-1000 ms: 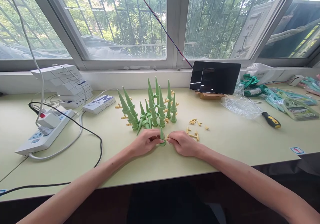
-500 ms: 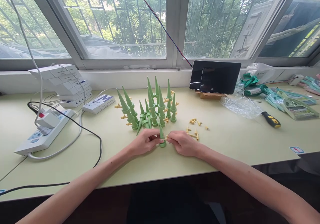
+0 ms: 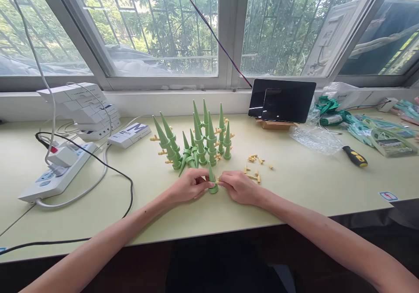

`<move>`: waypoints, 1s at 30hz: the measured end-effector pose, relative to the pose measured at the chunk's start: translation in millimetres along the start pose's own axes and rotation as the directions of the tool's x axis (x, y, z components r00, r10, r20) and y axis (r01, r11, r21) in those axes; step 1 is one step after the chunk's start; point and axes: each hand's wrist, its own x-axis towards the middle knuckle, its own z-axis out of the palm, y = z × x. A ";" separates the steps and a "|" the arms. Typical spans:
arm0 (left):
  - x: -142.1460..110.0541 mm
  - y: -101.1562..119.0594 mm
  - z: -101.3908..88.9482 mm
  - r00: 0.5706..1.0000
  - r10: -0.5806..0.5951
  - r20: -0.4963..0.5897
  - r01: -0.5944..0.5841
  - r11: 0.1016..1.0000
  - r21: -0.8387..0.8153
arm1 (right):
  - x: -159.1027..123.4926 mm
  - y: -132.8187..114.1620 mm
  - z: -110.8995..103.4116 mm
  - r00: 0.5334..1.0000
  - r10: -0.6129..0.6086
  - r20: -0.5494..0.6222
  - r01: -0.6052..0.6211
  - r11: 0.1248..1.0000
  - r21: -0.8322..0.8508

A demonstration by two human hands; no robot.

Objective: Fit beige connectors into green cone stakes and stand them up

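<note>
Between my hands a green plastic watering spike (image 3: 212, 180) stands point up near the table's front. My left hand (image 3: 190, 184) grips it from the left with closed fingers. My right hand (image 3: 240, 187) pinches a small yellow valve (image 3: 218, 179) against the spike's right side; the fingers cover most of the valve. Just beyond stand several green spikes (image 3: 209, 138), some stacked in one another, many with yellow valves sticking out at the side. A few spikes (image 3: 188, 153) without visible valves lean or lie among them. To the right lies a scatter of loose yellow valves (image 3: 257, 160).
A power strip (image 3: 59, 170) with cables lies left, near white boxes (image 3: 88, 109) and a flat white box (image 3: 129, 136). A tablet (image 3: 288, 101) leans at the back on a cardboard piece. Right are a screwdriver (image 3: 355, 156), clear plastic wrap (image 3: 316, 140) and green packages (image 3: 389, 138).
The spike between my hands has tipped slightly toward upright, its base now a little lower in view. Both hands keep their hold in nearly the same place.
</note>
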 end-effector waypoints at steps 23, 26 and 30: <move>0.3 0.3 0.3 0.998 0.056 -0.016 -0.056 0.998 0.005 | -0.3 -2.4 -1.7 1.000 0.008 0.023 -0.008 1.000 -0.019; 0.8 0.4 1.4 0.992 0.106 -0.071 -0.098 0.989 0.109 | 0.2 -3.4 -2.0 0.999 0.030 0.030 -0.030 1.000 0.007; 1.5 1.0 2.1 0.982 0.158 -0.105 -0.132 0.967 0.217 | 0.6 -3.9 -2.5 0.998 0.047 0.031 -0.047 0.999 0.017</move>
